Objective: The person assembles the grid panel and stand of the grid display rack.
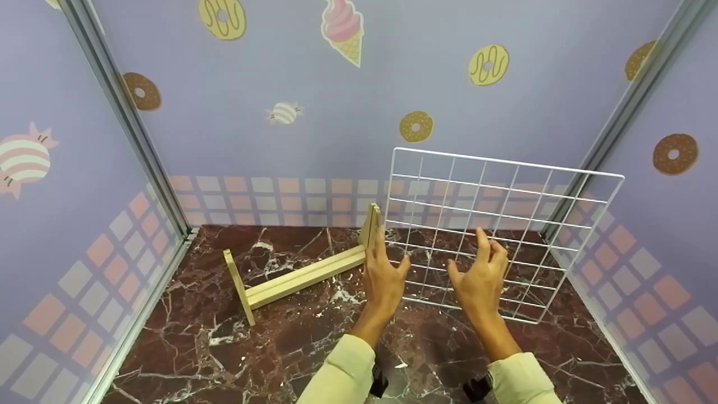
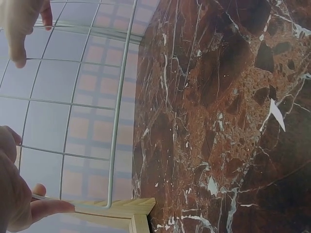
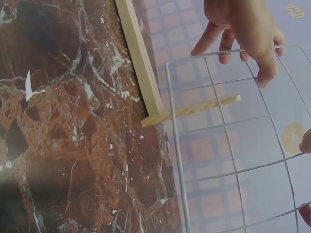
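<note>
A white wire grid panel (image 1: 509, 163) stands tilted up over the floor, to the right of a pale wooden stand (image 1: 305, 283). My left hand (image 1: 384, 278) grips the panel's left edge, with the thumb on one side and fingers on the other in the right wrist view. Farther in along the mesh, my right hand (image 1: 481, 286) holds the wires between a spread thumb and fingers. The stand is a long grooved bar with an upright board at each end. Its right end board (image 1: 370, 227) overlaps my left fingertips in the head view.
Dark red marble-patterned floor (image 1: 314, 353) lies under everything, with small white scraps (image 1: 401, 365) on it. Lilac walls with printed sweets close in the back and both sides. Metal posts (image 1: 129, 123) run up the corners.
</note>
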Action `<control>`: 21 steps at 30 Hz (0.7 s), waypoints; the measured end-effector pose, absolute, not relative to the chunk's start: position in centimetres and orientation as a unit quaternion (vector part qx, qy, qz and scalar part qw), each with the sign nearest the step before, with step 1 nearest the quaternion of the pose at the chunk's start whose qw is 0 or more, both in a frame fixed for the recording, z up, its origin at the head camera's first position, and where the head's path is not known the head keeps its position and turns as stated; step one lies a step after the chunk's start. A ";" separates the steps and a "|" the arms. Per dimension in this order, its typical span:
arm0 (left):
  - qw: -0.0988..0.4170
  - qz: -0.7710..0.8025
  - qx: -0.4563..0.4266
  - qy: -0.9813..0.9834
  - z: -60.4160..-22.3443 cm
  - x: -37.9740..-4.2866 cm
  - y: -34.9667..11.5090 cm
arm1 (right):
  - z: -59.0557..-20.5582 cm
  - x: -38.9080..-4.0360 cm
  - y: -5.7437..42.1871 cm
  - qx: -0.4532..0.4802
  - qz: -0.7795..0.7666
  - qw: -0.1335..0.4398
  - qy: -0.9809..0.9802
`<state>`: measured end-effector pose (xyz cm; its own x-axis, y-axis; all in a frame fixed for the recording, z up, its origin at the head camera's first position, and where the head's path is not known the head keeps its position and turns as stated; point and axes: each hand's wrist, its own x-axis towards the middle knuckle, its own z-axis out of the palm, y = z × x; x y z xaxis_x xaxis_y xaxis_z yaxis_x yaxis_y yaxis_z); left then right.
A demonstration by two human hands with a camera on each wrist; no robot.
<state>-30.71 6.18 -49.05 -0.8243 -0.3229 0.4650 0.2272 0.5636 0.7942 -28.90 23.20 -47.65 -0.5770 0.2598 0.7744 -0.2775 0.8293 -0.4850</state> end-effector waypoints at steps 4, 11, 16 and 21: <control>0.289 -0.466 0.032 -0.836 -49.2 -30.7 6.1 | -47.8 -29.0 23.2 0.005 0.289 0.464 -0.837; 0.296 -0.471 0.014 -0.831 -49.3 -30.7 6.1 | -47.0 -29.0 23.2 -0.003 0.306 0.469 -0.828; 0.309 -0.470 -0.003 -0.827 -49.5 -30.6 6.0 | -47.1 -28.9 23.1 -0.020 0.310 0.478 -0.822; 0.302 -0.471 -0.006 -0.828 -49.5 -30.4 6.0 | -47.1 -28.9 23.1 -0.025 0.319 0.480 -0.817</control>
<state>-30.43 5.96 -49.49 -0.8170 -0.2754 0.5066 0.2950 0.5553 0.7776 -28.90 23.07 -47.13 -0.5377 0.3472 0.7683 -0.2646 0.7957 -0.5448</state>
